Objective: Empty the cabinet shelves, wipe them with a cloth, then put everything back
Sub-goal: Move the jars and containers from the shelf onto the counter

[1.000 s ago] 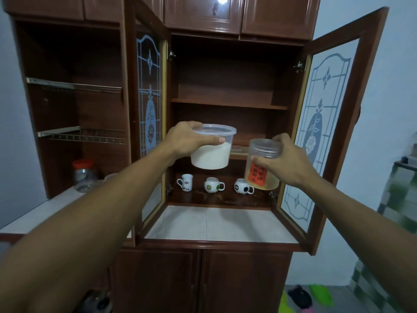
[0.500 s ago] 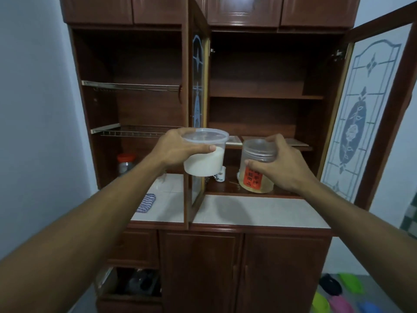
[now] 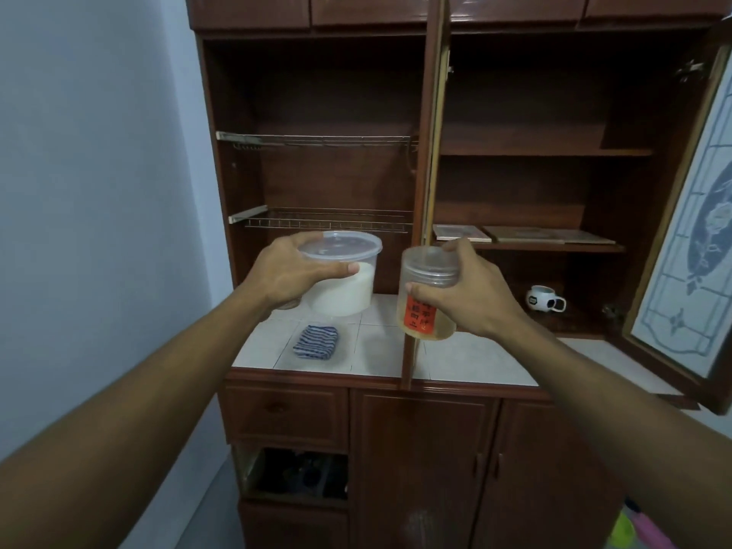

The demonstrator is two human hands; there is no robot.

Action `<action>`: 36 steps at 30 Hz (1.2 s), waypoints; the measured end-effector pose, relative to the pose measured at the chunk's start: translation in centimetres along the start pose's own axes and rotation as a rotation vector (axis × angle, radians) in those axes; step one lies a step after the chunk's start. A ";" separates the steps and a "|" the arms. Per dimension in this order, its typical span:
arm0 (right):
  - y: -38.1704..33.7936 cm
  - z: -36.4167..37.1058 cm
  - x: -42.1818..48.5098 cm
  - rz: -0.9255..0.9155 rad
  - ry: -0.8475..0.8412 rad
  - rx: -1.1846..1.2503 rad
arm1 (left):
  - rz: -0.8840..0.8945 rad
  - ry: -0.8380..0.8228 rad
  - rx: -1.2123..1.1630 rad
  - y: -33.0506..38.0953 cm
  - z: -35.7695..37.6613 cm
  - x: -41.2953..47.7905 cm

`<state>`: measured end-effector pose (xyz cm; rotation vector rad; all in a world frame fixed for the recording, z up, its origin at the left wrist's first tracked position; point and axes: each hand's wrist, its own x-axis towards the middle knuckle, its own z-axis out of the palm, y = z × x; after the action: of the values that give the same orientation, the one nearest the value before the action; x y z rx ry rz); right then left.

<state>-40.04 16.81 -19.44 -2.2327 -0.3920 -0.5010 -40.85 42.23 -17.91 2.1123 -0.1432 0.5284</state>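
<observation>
Gripping tub [image 3: 344,273] left hand [image 3: 291,273], jar [image 3: 426,295] right hand [image 3: 467,293].

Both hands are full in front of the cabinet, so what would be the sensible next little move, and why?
Probably lower the tub of white powder in the left hand onto the bare tiled counter behind the folded striped cloth. Both containers are held in mid-air, and the right hand grips the orange-labelled jar.

Dim, flat indoor light. My view is soft overall. Cabinet [image 3: 515,93] recesses read nearly black. Faint sheen on the tiled counter [image 3: 380,350]. Wide-angle bowing stretches my forearms and the right door [image 3: 689,247] at the edges.
</observation>
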 end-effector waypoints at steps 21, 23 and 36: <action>5.3 18.0 12.2 0.122 -0.055 -0.010 | -0.089 0.043 0.140 -17.5 -2.0 11.2; 6.2 18.9 13.4 0.150 -0.046 -0.017 | -0.093 0.048 0.153 -18.9 -1.3 12.5; 11.3 23.8 18.9 0.293 0.053 -0.017 | -0.039 -0.028 0.172 -25.8 4.3 21.3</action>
<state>-13.23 30.05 -32.16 -2.2386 -0.0304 -0.4068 -12.60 55.42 -30.82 2.2858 -0.0739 0.5037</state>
